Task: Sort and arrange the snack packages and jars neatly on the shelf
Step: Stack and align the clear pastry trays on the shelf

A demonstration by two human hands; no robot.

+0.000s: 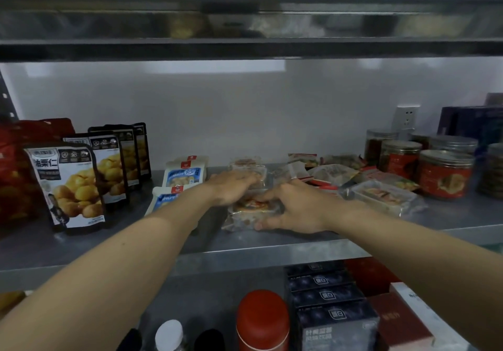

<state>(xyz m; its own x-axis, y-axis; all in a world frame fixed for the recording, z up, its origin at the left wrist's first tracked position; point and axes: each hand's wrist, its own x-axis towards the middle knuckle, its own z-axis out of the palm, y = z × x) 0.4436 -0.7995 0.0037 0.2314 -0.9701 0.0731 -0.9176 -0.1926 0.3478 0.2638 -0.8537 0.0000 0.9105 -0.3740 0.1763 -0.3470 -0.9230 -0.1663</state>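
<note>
Head view, the only one supplied. Both arms reach onto the middle metal shelf (245, 252). The left hand (234, 187) lies palm down, fingers spread, on top of clear-wrapped snack packs at mid-shelf. The right hand (294, 209) cups the near right corner of the front clear-wrapped pack (245, 214), thumb and fingers pressed to its edge. Neither hand has lifted anything; both are in contact, neither fully closed.

Completed, by appearance: the chestnut pouches (79, 184) stand upright in a staggered row at the left, beside red bags (16, 171). The red-labelled jars (443, 173) stand grouped at the right, lids on.

Outstanding: two blue-and-white pouches (185, 173) lie flat, not stood up. Behind and right of the hands, a loose heap of small sachets (334, 171) is unsorted, and another clear tray pack (381, 195) lies askew near the jars.

Judgement: roughly half done; the centre section remains. Motion blur obscures the label detail.
</note>
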